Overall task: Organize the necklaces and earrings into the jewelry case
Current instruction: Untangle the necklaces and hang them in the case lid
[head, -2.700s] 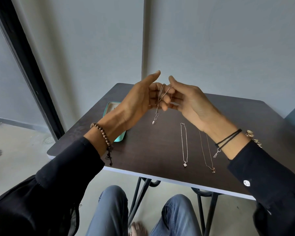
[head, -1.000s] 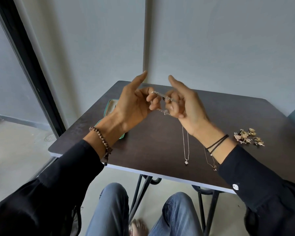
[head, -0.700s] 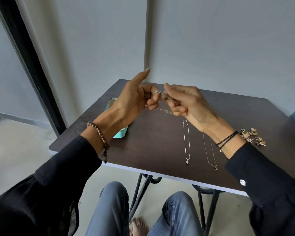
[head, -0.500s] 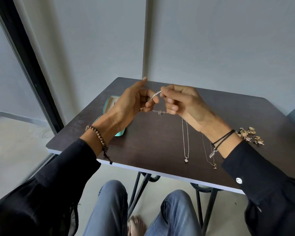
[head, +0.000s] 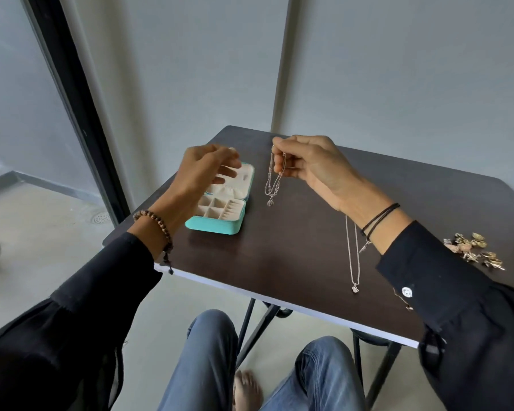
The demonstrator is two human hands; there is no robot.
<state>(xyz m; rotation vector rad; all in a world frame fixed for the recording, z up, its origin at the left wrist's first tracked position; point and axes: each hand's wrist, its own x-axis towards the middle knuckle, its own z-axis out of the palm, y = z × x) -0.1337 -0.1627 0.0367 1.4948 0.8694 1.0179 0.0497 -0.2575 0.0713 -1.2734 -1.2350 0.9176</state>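
Our right hand (head: 315, 164) pinches 1 necklace (head: 275, 179), dangling vertically just right of the open jewelry case (head: 220, 225); our left hand (head: 202, 170), fingers loosely spread, hovers over it, nearer.

No text, label, brand, number or sign can be read. The teal jewelry case (head: 217, 227) has no legible marking on its outer wall. The pale button (head: 407, 291) on the right sleeve cuff carries a faint pattern too small to make out.
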